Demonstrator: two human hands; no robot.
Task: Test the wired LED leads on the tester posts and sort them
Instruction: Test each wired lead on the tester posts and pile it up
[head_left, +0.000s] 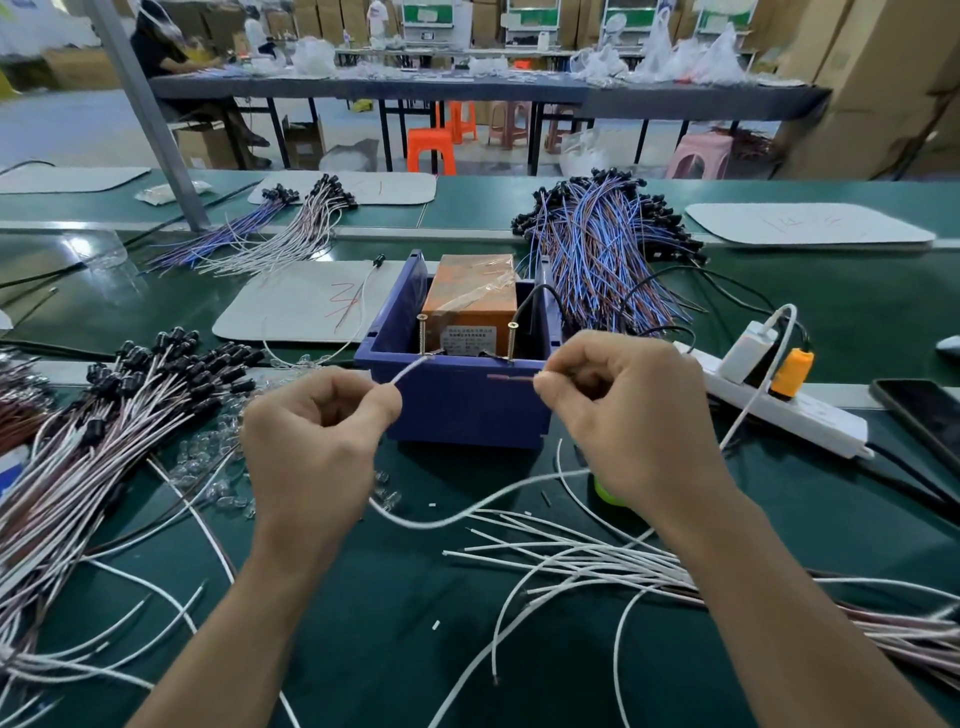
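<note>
A blue plastic box (467, 405) holds an orange tester (470, 291) with two brass screw posts, the left post (422, 332) and the right post (512, 340). My left hand (311, 441) pinches a white lead (410, 370) whose tip touches the base of the left post. My right hand (634, 410) pinches a brown lead (511, 378); its tip lies in front of the box just below the right post. The LED end of these leads is hidden under my hands.
White-and-brown leads with black caps are heaped at the left (104, 441). Loose white leads (597, 561) spread at the lower right. A blue-and-brown bundle (602, 249) lies behind the box. A white power strip (779, 400) and a phone (919, 415) sit to the right. Grey mats (306, 306) lie beyond.
</note>
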